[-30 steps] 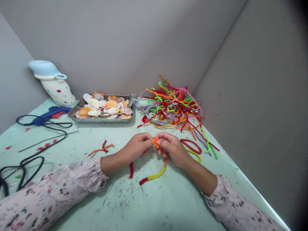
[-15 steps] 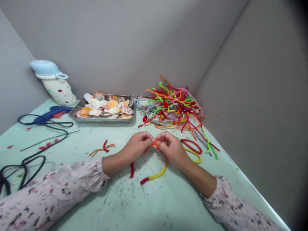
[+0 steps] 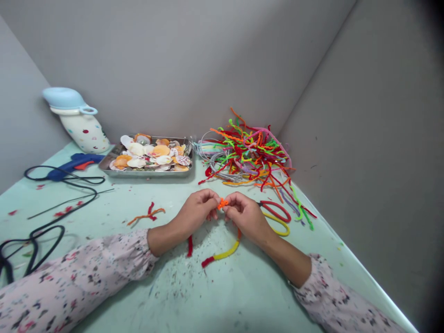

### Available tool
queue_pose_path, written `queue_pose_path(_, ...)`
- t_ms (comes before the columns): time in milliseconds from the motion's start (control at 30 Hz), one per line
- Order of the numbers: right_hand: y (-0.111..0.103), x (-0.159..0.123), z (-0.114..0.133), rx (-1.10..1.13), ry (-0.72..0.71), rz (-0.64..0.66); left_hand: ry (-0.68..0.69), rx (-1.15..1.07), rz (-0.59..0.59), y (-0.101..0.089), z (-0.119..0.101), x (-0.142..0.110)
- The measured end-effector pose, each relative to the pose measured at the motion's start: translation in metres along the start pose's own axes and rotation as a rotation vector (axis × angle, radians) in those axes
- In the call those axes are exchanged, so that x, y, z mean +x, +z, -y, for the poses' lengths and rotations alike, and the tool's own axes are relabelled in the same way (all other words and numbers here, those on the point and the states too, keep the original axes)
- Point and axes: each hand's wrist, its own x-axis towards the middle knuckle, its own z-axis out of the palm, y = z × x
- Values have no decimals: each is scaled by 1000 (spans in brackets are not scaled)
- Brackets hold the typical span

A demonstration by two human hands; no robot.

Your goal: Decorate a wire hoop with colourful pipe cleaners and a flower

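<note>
1. Strip (image 3: 225, 253): noticed nearest, running under right hand (image 3: 247, 215), upper end hidden.
2. Pinched orange piece (image 3: 223, 202) above table (image 3: 208, 296) with both right hand and left hand (image 3: 198, 208).
3. Could have dropped or bent it, given a slack or uneven squeeze.
4. Saw scissors (image 3: 276, 218) beside right hand; tray (image 3: 149, 174) and pile (image 3: 256, 152) beyond.
5. Found no readable writing, even on bottle (image 3: 85, 132).

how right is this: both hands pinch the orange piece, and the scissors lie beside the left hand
Wrong side: the head view shows the scissors beside the right hand, not the left hand. Both hands do pinch the orange piece.
</note>
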Motion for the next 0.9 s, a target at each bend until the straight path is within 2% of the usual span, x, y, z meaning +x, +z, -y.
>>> queue_pose_path(200, 0, -2, 4, -7, -29, -3, -5, -7, 5, 0, 1, 0)
queue_pose_path(367, -5, -2, 8, 35, 14, 24, 37, 15, 25, 1, 3, 0)
queue_pose_path(767, 1, 0, 8, -140, -21, -85, 101, 241, 46, 1, 9, 0)
queue_pose_path(900, -2, 1, 9, -51, 30, -47, 93, 191, 43, 1, 12, 1)
